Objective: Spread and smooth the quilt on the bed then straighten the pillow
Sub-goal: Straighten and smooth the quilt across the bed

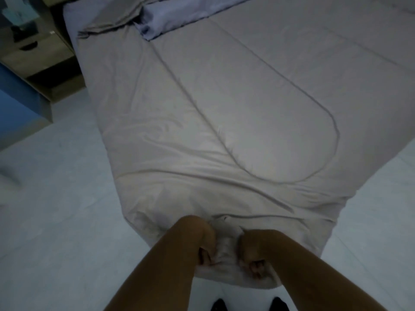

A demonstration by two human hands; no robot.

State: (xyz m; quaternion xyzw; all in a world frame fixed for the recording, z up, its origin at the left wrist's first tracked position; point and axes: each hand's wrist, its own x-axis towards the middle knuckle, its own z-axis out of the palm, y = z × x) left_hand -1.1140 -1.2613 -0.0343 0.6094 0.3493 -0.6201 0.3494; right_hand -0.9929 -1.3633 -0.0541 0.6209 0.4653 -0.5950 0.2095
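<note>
quilt [224,104] lying lengthwise over most of the bed [67,16], seen from its foot end; left hand [205,243] and right hand [251,250] each closed in a grip on a bunch of the quilt's near edge, close together. spreading appears largely done, but long creases run across the lower part and the far left corner is folded back beside a bluish cloth [170,16], possibly the pillow, though this cannot be told. smoothing and the pillow step seem to remain
</note>
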